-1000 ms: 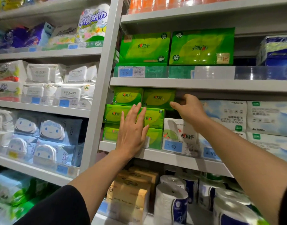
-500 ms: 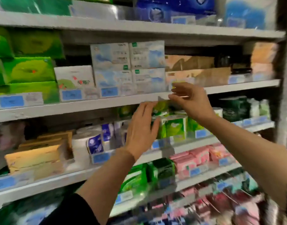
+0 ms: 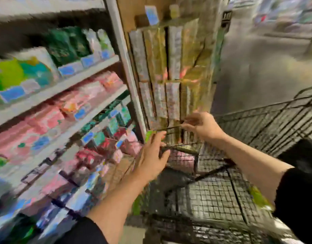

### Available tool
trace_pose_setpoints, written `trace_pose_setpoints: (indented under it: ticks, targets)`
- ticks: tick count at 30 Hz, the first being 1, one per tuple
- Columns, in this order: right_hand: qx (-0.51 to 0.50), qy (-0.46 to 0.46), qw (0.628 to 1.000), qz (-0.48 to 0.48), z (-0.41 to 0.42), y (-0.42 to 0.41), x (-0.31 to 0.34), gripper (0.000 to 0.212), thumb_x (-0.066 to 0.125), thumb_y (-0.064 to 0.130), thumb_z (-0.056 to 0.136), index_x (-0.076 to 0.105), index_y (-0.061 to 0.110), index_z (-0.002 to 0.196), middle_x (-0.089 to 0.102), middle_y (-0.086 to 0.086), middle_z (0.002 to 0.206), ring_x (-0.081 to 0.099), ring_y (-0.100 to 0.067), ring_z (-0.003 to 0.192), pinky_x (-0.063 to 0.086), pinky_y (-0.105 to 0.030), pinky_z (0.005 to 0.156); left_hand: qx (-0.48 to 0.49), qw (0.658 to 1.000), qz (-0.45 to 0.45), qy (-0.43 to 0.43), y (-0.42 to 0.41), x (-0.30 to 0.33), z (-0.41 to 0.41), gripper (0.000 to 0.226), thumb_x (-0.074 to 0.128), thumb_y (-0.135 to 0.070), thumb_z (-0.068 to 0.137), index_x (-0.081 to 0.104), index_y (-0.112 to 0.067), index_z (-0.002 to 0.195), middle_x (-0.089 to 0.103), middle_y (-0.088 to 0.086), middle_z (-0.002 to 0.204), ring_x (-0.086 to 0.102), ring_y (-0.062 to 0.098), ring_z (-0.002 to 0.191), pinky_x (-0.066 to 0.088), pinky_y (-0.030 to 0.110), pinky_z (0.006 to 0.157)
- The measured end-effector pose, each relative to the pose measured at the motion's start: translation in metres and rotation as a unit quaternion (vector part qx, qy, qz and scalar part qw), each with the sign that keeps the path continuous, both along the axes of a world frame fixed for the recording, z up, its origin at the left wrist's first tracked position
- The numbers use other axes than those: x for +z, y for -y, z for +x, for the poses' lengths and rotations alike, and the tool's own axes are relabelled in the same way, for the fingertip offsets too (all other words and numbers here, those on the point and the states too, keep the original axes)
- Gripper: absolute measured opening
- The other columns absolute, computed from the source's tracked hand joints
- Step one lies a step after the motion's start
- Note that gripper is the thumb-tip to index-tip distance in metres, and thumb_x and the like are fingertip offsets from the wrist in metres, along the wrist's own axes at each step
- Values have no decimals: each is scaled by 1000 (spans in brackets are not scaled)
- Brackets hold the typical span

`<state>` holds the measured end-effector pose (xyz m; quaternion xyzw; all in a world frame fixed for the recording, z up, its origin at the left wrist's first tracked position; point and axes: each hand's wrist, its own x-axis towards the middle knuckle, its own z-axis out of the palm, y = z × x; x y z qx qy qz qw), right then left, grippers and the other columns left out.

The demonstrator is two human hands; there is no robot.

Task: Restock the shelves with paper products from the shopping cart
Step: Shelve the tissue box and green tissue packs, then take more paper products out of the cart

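Observation:
The view is blurred by motion. A black wire shopping cart (image 3: 268, 125) fills the lower right. Its mesh floor shows through, and a green pack (image 3: 259, 199) lies inside by its right wall. My left hand (image 3: 150, 155) hangs over the cart's near left corner with its fingers stretched out, holding nothing. My right hand (image 3: 201, 125) is higher, over the cart's far rim, fingers loosely bent and nothing in them. The shelves (image 3: 67, 92) of pink, green and white paper packs stand at the left.
A grey shelf upright (image 3: 127, 80) divides the shelving from an end display of gold and silver boxes (image 3: 171, 71) just beyond the cart. Open grey aisle floor (image 3: 257, 64) stretches to the upper right.
The view has swung right and down from the shelf of green tissue packs to the cart. Both hands have left the shelf and dropped over the cart, holding nothing.

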<state>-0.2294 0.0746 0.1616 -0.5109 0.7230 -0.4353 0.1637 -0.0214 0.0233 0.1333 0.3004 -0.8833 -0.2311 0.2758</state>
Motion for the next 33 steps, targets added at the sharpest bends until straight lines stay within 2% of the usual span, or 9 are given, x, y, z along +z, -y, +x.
trace_pose_setpoints:
  ticks: [2, 8, 14, 19, 22, 25, 27, 30, 33]
  targets:
    - [-23, 1, 999, 41, -34, -26, -32, 18, 79, 22, 81, 72, 10, 92, 74, -10, 88, 67, -17, 82, 53, -37, 79, -6, 999, 39, 17, -15, -28, -31, 52, 66, -12, 86, 46, -18, 135, 54, -6, 121, 58, 6, 99, 39, 8, 85]
    - [-110, 22, 971, 211, -154, -112, -137, 29, 77, 21, 82, 73, 3, 104, 71, -10, 85, 62, -19, 79, 44, -25, 69, -50, 983, 148, 99, -64, -119, -128, 52, 65, -18, 89, 41, -24, 135, 56, -5, 121, 60, 9, 103, 49, 32, 90]
    - [-234, 40, 908, 346, -235, -192, -210, 22, 79, 24, 77, 71, 7, 88, 66, -18, 87, 59, -29, 82, 41, -33, 70, -102, 959, 234, 125, -105, -177, -213, 51, 65, -14, 90, 42, -20, 135, 50, -6, 129, 56, 4, 107, 45, 15, 83]
    - [-244, 85, 864, 431, -268, -226, -250, 27, 73, 20, 80, 69, 7, 103, 69, -18, 104, 58, -25, 87, 45, -32, 74, -105, 931, 304, 174, -138, -223, -260, 53, 69, -15, 86, 44, -18, 133, 52, -5, 124, 58, 8, 104, 44, 9, 75]
    - [-200, 106, 837, 497, -269, -229, -271, 40, 69, 23, 88, 59, 2, 121, 60, -19, 122, 56, -28, 110, 42, -31, 86, -103, 916, 343, 182, -151, -247, -288, 57, 72, -13, 84, 44, -14, 133, 51, -3, 121, 56, 9, 106, 43, 6, 76]
    - [-188, 164, 832, 497, -261, -230, -292, 31, 69, 29, 89, 51, 18, 110, 56, -6, 99, 52, -22, 100, 40, -30, 72, -110, 908, 348, 204, -155, -270, -313, 65, 73, -19, 84, 38, -11, 138, 47, 1, 129, 54, 17, 115, 49, 27, 91]
    - [-203, 212, 830, 474, -255, -229, -309, 21, 68, 28, 90, 54, 19, 103, 57, 0, 90, 55, -21, 92, 36, -29, 68, -99, 904, 352, 223, -155, -282, -327, 73, 70, -20, 86, 30, -10, 145, 40, 1, 140, 47, 18, 125, 40, 25, 98]
    - [-229, 249, 817, 467, -243, -222, -334, 61, 65, 32, 92, 42, 5, 141, 56, -14, 134, 54, -29, 119, 38, -29, 82, -95, 905, 317, 265, -145, -302, -353, 78, 68, -17, 88, 22, -5, 149, 38, 6, 139, 42, 21, 127, 37, 22, 98]
    - [-312, 149, 817, 462, -242, -211, -350, 71, 75, 43, 81, 42, 6, 133, 55, -14, 130, 56, -31, 116, 43, -34, 81, -112, 921, 274, 253, -133, -307, -393, 44, 51, -23, 98, 37, -18, 140, 46, -3, 130, 47, 25, 125, 50, 29, 89]
